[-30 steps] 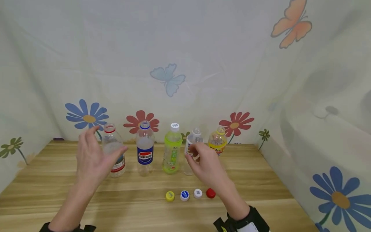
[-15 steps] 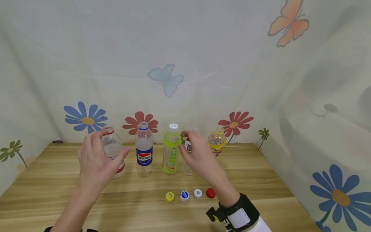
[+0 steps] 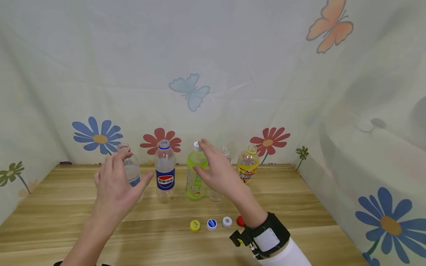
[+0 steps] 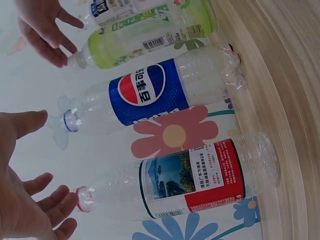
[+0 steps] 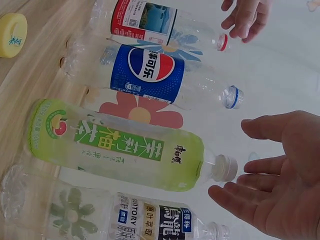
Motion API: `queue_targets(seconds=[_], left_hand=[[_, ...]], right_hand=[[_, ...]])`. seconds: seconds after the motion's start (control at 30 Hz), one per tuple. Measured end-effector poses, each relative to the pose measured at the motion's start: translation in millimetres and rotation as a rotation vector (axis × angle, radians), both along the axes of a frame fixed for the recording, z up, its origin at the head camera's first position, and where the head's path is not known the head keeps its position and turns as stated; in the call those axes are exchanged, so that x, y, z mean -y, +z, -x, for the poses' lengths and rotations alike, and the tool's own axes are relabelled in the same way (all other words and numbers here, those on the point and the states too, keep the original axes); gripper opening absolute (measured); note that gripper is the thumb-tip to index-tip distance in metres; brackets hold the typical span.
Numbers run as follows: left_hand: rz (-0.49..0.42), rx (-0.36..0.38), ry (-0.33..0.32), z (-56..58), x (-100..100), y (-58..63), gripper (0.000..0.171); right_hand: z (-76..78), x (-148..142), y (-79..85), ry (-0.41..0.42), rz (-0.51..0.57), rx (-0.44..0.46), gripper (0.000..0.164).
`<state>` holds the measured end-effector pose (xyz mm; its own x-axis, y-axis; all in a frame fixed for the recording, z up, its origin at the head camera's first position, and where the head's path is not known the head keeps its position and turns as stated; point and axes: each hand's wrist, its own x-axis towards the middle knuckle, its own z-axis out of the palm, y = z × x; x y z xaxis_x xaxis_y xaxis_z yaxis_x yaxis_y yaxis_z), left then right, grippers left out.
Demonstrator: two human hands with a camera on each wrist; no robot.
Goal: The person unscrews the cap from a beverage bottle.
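Observation:
My left hand [image 3: 114, 184], fingers spread and relaxed, hovers by the mouth of an uncapped water bottle [image 4: 195, 177] with a red ring and a red landscape label. Whether a fingertip touches that mouth I cannot tell. My right hand [image 3: 221, 171] is beside the top of a green jasmine tea bottle [image 3: 194, 181], whose white cap [image 5: 225, 168] is on. In the right wrist view its fingers and thumb are extended around the cap, without a visible grip. Between the two stands an uncapped Pepsi bottle [image 3: 165, 179]. Behind my right hand an oolong tea bottle [image 5: 155, 220] is partly hidden.
An uncapped bottle with a yellow label [image 3: 247, 168] stands at the row's right end. In front on the wooden table [image 3: 159, 240] lie a yellow cap [image 3: 195, 225], a blue-and-white cap [image 3: 212, 224], a white cap [image 3: 227, 221] and a partly hidden red cap [image 3: 240, 221]. A patterned curtain [image 3: 133, 74] hangs behind.
My right hand has moved left from the oolong bottle to the green bottle's cap, its fingers straightening. My left hand has shifted slightly right, over the water bottle.

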<state>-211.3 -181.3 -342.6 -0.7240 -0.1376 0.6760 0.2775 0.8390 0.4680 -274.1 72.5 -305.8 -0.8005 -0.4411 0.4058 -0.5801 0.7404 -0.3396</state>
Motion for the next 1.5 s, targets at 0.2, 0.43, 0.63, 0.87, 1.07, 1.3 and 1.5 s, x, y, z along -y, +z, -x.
queue_targets(seconds=[0.2,0.43,0.63,0.87,1.07,1.3,1.5], left_hand=[[0.006,-0.019,-0.019,0.7,-2,-2.3,0.076],[0.017,-0.032,-0.034,0.8,-1,-4.2,0.075],[0.032,-0.025,-0.034,-0.3,-1,-4.6,0.076],[0.038,-0.02,-0.037,-1.0,-2,-3.9,0.075],[0.04,0.009,-0.053,-1.5,-4,-2.4,0.075],[0.035,0.015,-0.085,-2.0,-7,-3.4,0.074],[0.079,0.012,-0.124,-0.3,-7,-6.5,0.074]], right_hand=[[3.5,4,1.4,-0.013,-0.052,0.004,0.064],[4.3,7,0.3,-0.029,-0.031,-0.056,0.06],[2.0,8,-1.6,-0.034,0.025,-0.099,0.043],[-1.2,8,0.0,-0.017,0.094,-0.103,0.021],[-5.5,5,2.7,-0.011,0.119,-0.046,0.021],[-11.4,-1,6.2,0.019,0.148,-0.001,0.028],[-21.6,-7,14.9,0.052,0.188,0.021,0.03]])
